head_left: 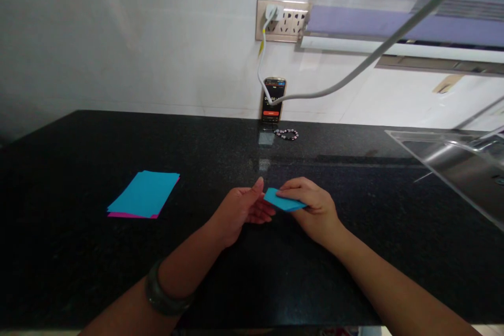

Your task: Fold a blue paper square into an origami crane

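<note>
A small folded piece of blue paper (284, 201) is pinched in my right hand (315, 210), thumb below and fingers on top. Just left of it, my left hand (244, 209) is open, its thumb raised and its fingers reaching under the paper's near corner. Whether those fingertips touch the paper I cannot tell. Over to the left, a stack of blue sheets (145, 192) lies flat on the dark counter, with magenta paper (132, 216) showing along its lower edge.
A phone (273, 101) with a lit timer screen leans on the wall, a beaded strap (287, 134) before it. A white cable (334, 86) crosses in front from the wall socket (289, 21). At the right is a metal sink (452, 163) set into the black counter (220, 142).
</note>
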The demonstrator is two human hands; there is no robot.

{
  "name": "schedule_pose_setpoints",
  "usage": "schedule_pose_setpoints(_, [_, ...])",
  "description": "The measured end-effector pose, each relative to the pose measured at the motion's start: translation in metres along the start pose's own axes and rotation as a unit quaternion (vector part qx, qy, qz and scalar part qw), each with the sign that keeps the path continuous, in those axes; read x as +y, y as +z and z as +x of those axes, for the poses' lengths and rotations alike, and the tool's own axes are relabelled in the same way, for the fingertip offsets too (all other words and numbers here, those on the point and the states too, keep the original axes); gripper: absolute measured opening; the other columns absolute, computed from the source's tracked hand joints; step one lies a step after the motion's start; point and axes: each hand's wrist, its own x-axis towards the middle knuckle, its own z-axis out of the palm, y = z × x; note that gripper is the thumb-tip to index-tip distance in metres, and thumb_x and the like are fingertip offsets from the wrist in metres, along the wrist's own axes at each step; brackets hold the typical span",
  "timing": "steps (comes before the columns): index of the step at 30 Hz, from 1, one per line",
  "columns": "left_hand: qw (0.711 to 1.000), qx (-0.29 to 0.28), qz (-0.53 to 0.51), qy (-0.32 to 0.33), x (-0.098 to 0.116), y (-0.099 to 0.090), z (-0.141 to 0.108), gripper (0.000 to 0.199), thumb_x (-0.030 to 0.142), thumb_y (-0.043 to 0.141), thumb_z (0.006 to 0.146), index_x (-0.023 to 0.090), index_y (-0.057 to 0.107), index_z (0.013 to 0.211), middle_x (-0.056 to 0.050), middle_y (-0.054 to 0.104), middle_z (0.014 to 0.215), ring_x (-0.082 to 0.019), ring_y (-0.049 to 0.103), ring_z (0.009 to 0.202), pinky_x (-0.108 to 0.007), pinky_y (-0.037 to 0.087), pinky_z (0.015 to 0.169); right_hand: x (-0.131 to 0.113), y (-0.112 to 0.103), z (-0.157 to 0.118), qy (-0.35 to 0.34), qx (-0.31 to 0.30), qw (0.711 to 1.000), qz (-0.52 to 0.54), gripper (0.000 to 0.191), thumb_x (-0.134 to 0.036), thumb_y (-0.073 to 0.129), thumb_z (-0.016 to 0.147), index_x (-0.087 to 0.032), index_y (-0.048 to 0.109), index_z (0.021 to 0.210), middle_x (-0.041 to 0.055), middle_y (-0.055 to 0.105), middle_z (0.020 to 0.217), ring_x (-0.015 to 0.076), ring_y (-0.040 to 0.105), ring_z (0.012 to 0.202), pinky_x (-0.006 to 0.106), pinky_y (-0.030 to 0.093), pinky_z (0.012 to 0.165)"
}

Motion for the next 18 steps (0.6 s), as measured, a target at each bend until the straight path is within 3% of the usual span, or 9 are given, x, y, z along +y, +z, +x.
schedule_pose_setpoints(5, [0.999,0.009,-0.035,0.019,-0.0013,-0.0031,0.0019,0.026,0.037,0.064,0.067,0.012,0.058,0.07,-0.002,0.06,0.064,-0.01,0.056,0.057,-0.025,0.044,0.058,0.0028,0.0004,-0.0028,-0.073,-0.027,0.995,-0.06,0.032,-0.011,0.054,0.073,-0.025,0.061,0.101,0.0072,0.052,0.101,0.0181,0.054,0.091,0.031,0.048,0.071])
schedule_pose_setpoints(12, [0.995,0.069,0.006,0.076,-0.0022,-0.0057,0.0046,0.026,0.038,0.062,0.069,0.012,0.062,0.074,-0.003,0.063,0.065,-0.011,0.057,0.058,-0.027,0.046,0.061,0.0015,-0.0028,-0.004,-0.124,-0.028,0.979,-0.161,0.029,-0.014,0.057,0.072,-0.028,0.063,0.097,0.007,0.043,0.111,0.0225,0.046,0.101,0.036,0.048,0.074])
schedule_pose_setpoints(18, [0.995,0.042,-0.018,0.087,-0.0032,-0.006,0.0047,0.024,0.03,0.065,0.068,0.012,0.063,0.085,-0.005,0.066,0.075,-0.014,0.061,0.066,-0.033,0.048,0.07,0.0043,-0.0053,-0.0029,-0.144,-0.04,0.968,-0.202,0.023,-0.018,0.058,0.074,-0.026,0.064,0.094,0.0084,0.043,0.112,0.0237,0.044,0.102,0.038,0.047,0.075])
